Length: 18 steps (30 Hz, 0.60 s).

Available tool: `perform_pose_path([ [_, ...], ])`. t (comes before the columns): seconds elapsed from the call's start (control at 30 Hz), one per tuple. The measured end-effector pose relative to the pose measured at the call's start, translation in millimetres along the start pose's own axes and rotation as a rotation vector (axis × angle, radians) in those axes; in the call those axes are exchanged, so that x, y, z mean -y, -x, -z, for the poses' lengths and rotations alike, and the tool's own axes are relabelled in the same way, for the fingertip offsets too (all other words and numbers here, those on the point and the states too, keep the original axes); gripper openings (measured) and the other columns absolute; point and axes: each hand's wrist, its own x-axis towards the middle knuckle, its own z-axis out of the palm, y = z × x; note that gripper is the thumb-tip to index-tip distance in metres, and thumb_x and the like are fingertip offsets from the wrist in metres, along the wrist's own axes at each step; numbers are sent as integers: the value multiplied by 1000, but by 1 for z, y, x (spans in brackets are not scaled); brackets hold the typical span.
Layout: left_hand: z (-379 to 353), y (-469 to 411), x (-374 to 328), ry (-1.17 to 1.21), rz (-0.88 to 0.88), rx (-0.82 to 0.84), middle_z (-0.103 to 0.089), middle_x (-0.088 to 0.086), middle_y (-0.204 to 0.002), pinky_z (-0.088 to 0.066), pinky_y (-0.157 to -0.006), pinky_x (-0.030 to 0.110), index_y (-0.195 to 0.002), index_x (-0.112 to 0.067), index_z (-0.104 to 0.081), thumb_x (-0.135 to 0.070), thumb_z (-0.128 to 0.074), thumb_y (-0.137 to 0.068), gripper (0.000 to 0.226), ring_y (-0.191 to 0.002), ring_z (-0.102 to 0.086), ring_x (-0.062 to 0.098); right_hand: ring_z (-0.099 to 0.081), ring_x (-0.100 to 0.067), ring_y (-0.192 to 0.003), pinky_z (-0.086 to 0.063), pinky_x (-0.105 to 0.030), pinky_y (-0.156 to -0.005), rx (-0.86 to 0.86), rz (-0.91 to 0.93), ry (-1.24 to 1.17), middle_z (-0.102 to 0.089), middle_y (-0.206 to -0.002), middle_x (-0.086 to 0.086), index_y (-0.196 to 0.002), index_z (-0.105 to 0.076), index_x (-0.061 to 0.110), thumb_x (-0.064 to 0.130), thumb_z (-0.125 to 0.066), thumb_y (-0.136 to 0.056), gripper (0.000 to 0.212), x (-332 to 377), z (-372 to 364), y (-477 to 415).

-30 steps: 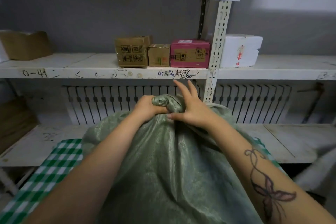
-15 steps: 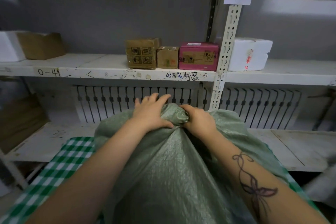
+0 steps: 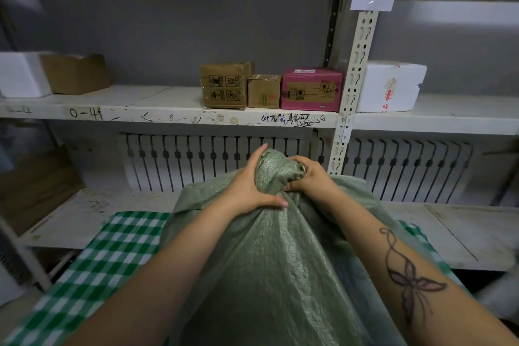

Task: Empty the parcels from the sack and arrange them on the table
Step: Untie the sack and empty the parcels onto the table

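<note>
A big green woven sack (image 3: 269, 267) stands in front of me on a table with a green-and-white checked cloth (image 3: 112, 250). Its top is gathered into a twisted knot (image 3: 276, 170). My left hand (image 3: 250, 188) grips the bunched neck from the left, thumb laid across the fabric below the knot. From the right, my right hand (image 3: 311, 177) clutches the knot with curled fingers. The sack hides whatever parcels it holds.
Behind the table stands a white metal rack. Its middle shelf (image 3: 168, 112) carries two brown boxes (image 3: 224, 84), a pink box (image 3: 311, 88), white foam boxes (image 3: 390, 84) and another carton (image 3: 75, 73) at the left. A lower shelf board (image 3: 449, 227) runs behind the sack.
My right hand went from fingers spread above the knot to curled tight on it. My left hand shifted its hold on the neck. The view drifted down and left.
</note>
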Motion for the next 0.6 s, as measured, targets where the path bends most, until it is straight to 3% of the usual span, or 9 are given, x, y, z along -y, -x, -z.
perform_pose_path([
  [0.07,-2,-3,-3,33,-15,2,-37,-3,-142,-34,-102,26,-144,-40,-19,-20,-90,-54,117,-130,-38,14,-60,-24,-87,-51,-35,-76,87,-34,-132,-61,-93,-8,-98,-55,21,-14,-66,-64,50,3,0,4],
  [0.13,-4,-8,-5,7,14,-73,-49,-1,-134,-39,-99,28,-138,-28,-35,-18,-89,-56,99,-124,-46,17,-56,-21,-86,-49,-30,-69,132,-95,-173,-54,-99,-6,-107,-45,23,0,-60,-60,55,6,-2,7],
  [0.23,-7,-15,-3,-28,93,-206,-61,2,-120,-45,-95,32,-128,-17,-51,-18,-86,-61,76,-113,-56,20,-49,-21,-108,-48,-27,-80,139,-102,-113,-37,-125,-6,-130,-25,24,12,-58,-59,79,10,-2,10],
  [0.27,-7,-16,-1,2,113,-218,-63,4,-118,-45,-95,32,-126,-15,-53,-16,-86,-62,72,-111,-58,21,-42,-23,-121,-45,-31,-94,138,-68,23,-29,-136,-7,-137,-18,26,16,-66,-60,91,11,0,10],
  [0.33,-7,-16,4,85,135,-211,-65,6,-115,-46,-95,31,-123,-11,-56,-9,-84,-64,66,-108,-60,22,-20,-31,-141,-23,-48,-113,116,-66,509,-11,-154,-6,-147,-4,36,38,-81,-62,115,10,9,8],
  [0.4,-6,-14,5,120,139,-197,-66,7,-112,-45,-91,27,-121,-9,-58,-4,-82,-66,60,-103,-62,21,-7,-33,-146,-2,-58,-114,77,-202,892,0,-160,-4,-147,8,43,66,-75,-56,125,5,16,8],
  [0.47,-7,-14,5,104,142,-193,-66,7,-109,-45,-90,27,-119,-9,-58,-3,-81,-66,58,-99,-61,19,-21,-33,-143,-4,-60,-116,91,-360,817,-19,-158,-6,-147,6,43,75,-71,-50,128,-1,18,11],
  [0.53,-8,-15,4,81,149,-194,-66,7,-109,-46,-93,30,-119,-9,-59,-4,-82,-65,59,-101,-61,21,-41,-27,-134,-14,-55,-115,68,-317,728,-47,-143,1,-146,-15,42,75,-69,-53,111,-8,13,13],
  [0.6,-8,-16,1,85,151,-196,-67,7,-109,-47,-96,34,-118,-10,-60,-4,-82,-64,58,-104,-61,22,-52,-24,-123,-21,-54,-112,-5,-228,638,-61,-126,8,-131,-37,47,74,-67,-51,90,-12,9,15],
])
